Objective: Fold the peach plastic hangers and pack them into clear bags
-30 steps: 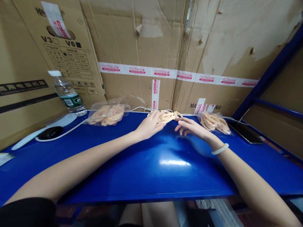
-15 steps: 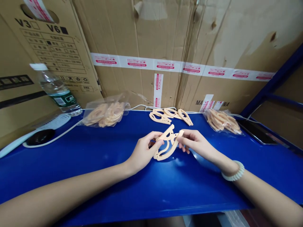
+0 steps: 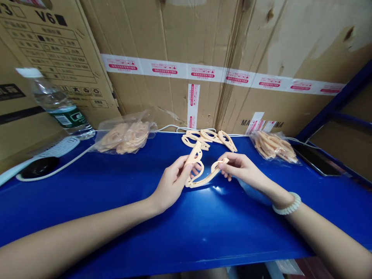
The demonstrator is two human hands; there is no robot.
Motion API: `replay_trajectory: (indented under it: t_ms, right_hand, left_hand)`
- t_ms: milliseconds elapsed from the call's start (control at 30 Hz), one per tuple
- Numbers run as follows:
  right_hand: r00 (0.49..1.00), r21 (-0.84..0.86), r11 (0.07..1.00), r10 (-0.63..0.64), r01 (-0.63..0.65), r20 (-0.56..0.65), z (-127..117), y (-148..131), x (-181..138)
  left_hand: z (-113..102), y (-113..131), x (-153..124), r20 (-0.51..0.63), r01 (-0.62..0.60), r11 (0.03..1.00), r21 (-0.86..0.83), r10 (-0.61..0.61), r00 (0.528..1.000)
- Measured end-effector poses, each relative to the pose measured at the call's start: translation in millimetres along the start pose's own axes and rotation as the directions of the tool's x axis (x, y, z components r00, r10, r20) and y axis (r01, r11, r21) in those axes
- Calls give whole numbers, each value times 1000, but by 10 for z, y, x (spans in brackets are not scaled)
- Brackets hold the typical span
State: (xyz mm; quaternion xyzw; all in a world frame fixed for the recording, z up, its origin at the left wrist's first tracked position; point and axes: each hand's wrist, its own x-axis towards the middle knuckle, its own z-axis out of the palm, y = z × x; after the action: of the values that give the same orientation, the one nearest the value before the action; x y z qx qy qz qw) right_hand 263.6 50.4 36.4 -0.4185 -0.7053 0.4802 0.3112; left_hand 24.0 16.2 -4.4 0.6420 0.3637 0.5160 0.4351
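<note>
A beige plastic folding hanger (image 3: 207, 180) is held above the blue table between both hands, its two arms spread into a wide V. My left hand (image 3: 172, 181) is closed on the upright left arm, thumb in front. At the tip of the other arm, my right hand (image 3: 243, 169) pinches between thumb and fingers. Behind them, several more folded hangers (image 3: 227, 141) of the same beige lie loose near the cardboard.
Clear bags of beige hangers lie at the left (image 3: 126, 137) and right (image 3: 273, 146). A water bottle (image 3: 62, 106), a black mouse (image 3: 40, 166) and a pale blue fly swatter (image 3: 62, 146) are at the left. A phone (image 3: 315, 159) lies far right. Cardboard (image 3: 162, 100) walls the back.
The hanger's two arms have swung wider apart. My left hand has moved slightly left with one arm, while my right hand keeps the other tip. The view has shifted a little.
</note>
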Motion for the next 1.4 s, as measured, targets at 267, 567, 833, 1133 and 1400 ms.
replay_trajectory:
  t_ms: [267, 567, 833, 1133, 1400]
  right_hand:
    - [990, -97, 994, -58, 45, -129, 1, -3, 0]
    - [956, 508, 857, 66, 92, -285, -40, 61, 35]
    - [987, 408, 913, 53, 13, -150, 111, 142, 22]
    - [973, 224, 955, -157, 194, -171, 174, 6, -45]
    - [936, 3, 936, -352, 353, -14, 294, 26, -91]
  left_hand:
    - [-10, -35, 20, -58, -38, 998, 41, 40, 998]
    - [-37, 14, 48, -91, -33, 997, 68, 39, 995]
    - [-36, 95, -70, 209, 15, 998, 69, -29, 978]
    - [-18, 31, 36, 363, 287, 944, -160, -214, 907]
    - [9, 23, -26, 411, 160, 976, 147, -207, 888]
